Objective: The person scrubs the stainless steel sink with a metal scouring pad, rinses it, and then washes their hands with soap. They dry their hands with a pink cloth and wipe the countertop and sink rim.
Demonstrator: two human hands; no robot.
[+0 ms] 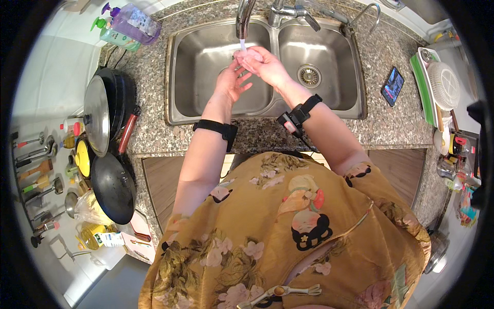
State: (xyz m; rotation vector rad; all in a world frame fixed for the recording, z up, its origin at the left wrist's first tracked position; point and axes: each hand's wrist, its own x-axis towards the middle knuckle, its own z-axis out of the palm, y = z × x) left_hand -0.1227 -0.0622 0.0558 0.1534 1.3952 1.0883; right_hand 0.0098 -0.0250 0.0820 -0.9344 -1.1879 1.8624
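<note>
Both hands are held over the left basin of a steel double sink (193,77), under the faucet spout (244,23). A stream of water (242,44) falls onto a small pale pink item (252,56), whose exact kind I cannot make out. My right hand (270,69) grips this item between thumb and fingers. My left hand (230,83) is just to its left, palm up, with fingers spread and fingertips close to the item. Whether the left fingertips touch it is unclear. Black straps circle both forearms, and the right one carries a small device (295,120).
A faucet lever (310,20) rises behind the divider. Two pump bottles (135,25) stand at the back left. Stacked pans (115,104), a lid (96,116) and a black wok (113,188) crowd the left. On the right lie a phone (393,86) and a white colander (444,85).
</note>
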